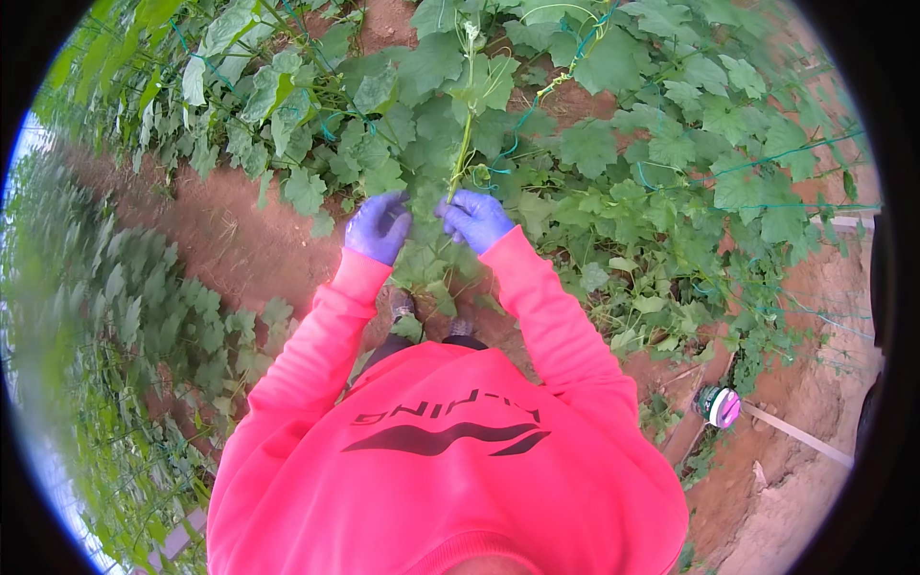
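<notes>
My right hand (476,220), in a purple glove, is closed with its fingertips pinching the stem of a leafy green vine (465,144). The vine rises away from me, with a pale growing tip at its far end. To the left of it, my left hand (378,228) wears the same kind of glove. Its thumb stands apart from the bent fingers, and nothing shows between them. Broad green leaves (426,259) lie between and below the two hands. Green twine (522,125) runs just right of the held stem, with another shoot wound about it.
Dense vines (613,57) on green twine stretch across the far side and right. Another leafy row (125,307) stands at left beyond bare reddish soil (240,230). A small round container with a pink-purple top (725,407) sits at right near a pale strip (800,436).
</notes>
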A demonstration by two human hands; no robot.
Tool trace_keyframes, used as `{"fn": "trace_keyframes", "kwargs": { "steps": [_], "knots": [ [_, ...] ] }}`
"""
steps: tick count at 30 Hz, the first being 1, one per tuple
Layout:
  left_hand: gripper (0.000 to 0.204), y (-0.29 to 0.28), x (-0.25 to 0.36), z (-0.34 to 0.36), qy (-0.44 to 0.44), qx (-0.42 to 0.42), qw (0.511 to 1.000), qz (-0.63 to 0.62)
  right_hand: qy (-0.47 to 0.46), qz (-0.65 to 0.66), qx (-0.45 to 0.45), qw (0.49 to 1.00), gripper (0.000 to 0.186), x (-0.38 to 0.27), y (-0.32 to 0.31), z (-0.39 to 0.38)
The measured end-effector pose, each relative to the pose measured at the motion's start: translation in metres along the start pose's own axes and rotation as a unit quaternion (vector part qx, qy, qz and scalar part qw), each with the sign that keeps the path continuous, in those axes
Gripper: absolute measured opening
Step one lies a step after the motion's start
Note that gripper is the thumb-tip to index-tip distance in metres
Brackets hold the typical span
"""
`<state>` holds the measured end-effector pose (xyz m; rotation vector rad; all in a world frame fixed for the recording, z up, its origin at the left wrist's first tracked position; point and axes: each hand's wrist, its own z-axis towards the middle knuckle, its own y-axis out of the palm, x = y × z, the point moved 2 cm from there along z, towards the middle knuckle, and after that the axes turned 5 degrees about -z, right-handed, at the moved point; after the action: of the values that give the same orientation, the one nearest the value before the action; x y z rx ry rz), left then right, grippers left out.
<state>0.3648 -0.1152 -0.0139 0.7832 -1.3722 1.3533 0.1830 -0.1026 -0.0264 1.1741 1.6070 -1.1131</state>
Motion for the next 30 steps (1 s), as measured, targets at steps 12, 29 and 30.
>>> {"fn": "trace_keyframes", "kwargs": {
  "steps": [12,29,30],
  "knots": [
    [0.006,0.026,-0.003,0.012,-0.135,-0.015,0.979,-0.149,-0.049,-0.078,-0.044,0.995,0.016,-0.017,0.011,-0.009],
    [0.023,0.020,0.021,0.037,-0.083,-0.057,0.978,-0.181,0.023,-0.077,0.079,0.994,0.017,-0.026,-0.012,-0.004],
    [0.023,0.023,0.015,0.036,-0.100,-0.075,0.983,-0.137,-0.021,-0.029,0.069,0.997,0.015,-0.038,-0.018,-0.002]
  ]
}}
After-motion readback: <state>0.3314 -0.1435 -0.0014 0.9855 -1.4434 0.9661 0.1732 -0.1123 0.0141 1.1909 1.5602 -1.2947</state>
